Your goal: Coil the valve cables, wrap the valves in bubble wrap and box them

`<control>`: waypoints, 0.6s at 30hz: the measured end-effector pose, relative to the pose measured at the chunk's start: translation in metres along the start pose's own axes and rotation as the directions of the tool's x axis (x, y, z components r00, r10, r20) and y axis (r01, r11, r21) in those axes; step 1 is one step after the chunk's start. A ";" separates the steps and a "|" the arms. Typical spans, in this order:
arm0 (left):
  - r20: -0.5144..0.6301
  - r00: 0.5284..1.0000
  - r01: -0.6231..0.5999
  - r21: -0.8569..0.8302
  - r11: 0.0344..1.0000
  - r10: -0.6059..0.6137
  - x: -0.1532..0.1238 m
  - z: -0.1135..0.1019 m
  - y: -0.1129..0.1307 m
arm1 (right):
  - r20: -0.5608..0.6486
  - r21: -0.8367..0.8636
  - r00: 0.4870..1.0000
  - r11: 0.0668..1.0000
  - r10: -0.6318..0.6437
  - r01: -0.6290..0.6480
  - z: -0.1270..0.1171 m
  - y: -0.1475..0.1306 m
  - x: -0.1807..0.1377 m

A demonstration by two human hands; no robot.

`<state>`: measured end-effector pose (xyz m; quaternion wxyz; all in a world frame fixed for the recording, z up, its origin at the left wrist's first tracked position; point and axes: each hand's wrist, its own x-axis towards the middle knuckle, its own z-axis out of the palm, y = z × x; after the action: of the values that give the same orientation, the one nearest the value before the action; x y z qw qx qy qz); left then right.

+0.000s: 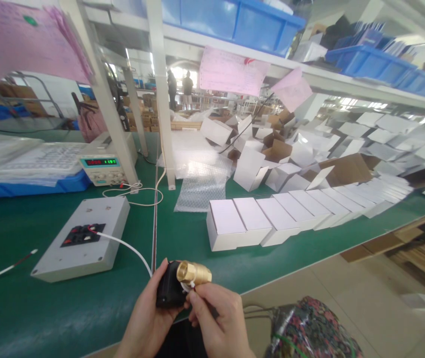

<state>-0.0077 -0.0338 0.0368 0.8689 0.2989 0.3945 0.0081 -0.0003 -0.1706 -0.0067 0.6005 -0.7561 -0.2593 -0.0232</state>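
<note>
My left hand (147, 318) is wrapped round a black box-shaped part (169, 290) that carries a brass threaded fitting (193, 273). My right hand (220, 323) pinches something small and white just under the brass fitting, fingers closed. A white cable (123, 243) runs from the held part to a grey test box (85, 238) with a black and red terminal block on the green bench. Both hands are at the bench's near edge.
A row of closed white cartons (290, 214) lies to the right, with a heap of open cartons (309, 149) behind. Bubble wrap (201, 189) and a power supply with a green display (102, 161) stand beyond the test box. Blue bins (235, 20) sit on the shelf above.
</note>
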 end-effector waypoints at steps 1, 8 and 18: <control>-0.003 1.000 -0.002 -0.001 1.000 0.002 0.000 0.000 0.000 | 0.001 0.003 1.000 1.000 0.001 -0.001 0.000 0.000 0.000; 0.000 1.000 -0.004 0.002 1.000 0.004 -0.001 0.003 0.000 | -0.006 0.011 1.000 1.000 -0.015 0.015 0.000 0.000 -0.001; -0.018 1.000 -0.026 -0.051 0.998 0.026 0.002 -0.001 -0.002 | -0.028 -0.365 0.923 0.863 -0.384 0.348 0.001 0.001 -0.001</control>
<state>-0.0077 -0.0343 0.0343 0.8727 0.2818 0.3976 0.0320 -0.0011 -0.1700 -0.0080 0.4516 -0.7863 -0.3594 -0.2204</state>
